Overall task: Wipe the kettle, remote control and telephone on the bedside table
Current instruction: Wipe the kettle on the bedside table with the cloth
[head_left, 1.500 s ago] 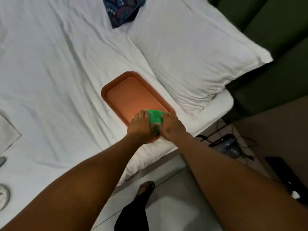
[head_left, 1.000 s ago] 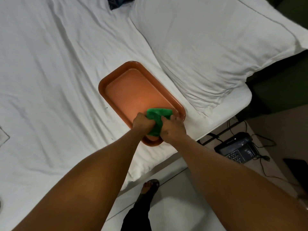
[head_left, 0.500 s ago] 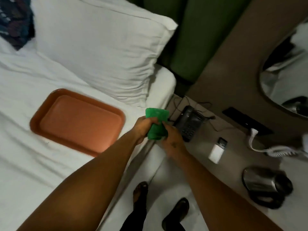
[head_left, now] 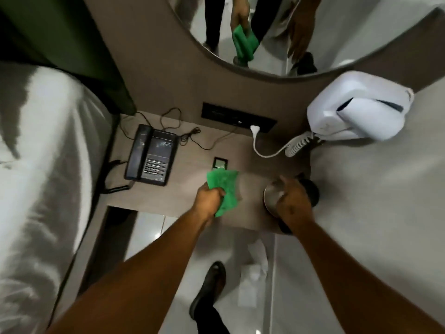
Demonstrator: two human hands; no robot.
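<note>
My left hand (head_left: 209,199) grips a green cloth (head_left: 225,189) above the brown bedside table (head_left: 192,194). The cloth covers most of the white remote control (head_left: 220,163), so only its dark upper end shows. A black telephone (head_left: 151,157) lies at the table's left, apart from both hands. My right hand (head_left: 292,201) rests on top of the steel kettle (head_left: 273,196) at the table's right end, fingers spread over its lid. The kettle's black handle (head_left: 311,191) shows beyond my fingers.
The white bed (head_left: 48,165) runs along the left. A white wall-mounted hair dryer (head_left: 356,112) with a coiled cord hangs right of the table. A socket strip (head_left: 238,118) and cables sit at the back. A mirror (head_left: 301,32) hangs above. My shoe (head_left: 209,288) is on the floor.
I turned from the bed and orange tray to the bedside table. My right hand let go of the cloth and came down on the kettle; my left hand carried the cloth over the remote.
</note>
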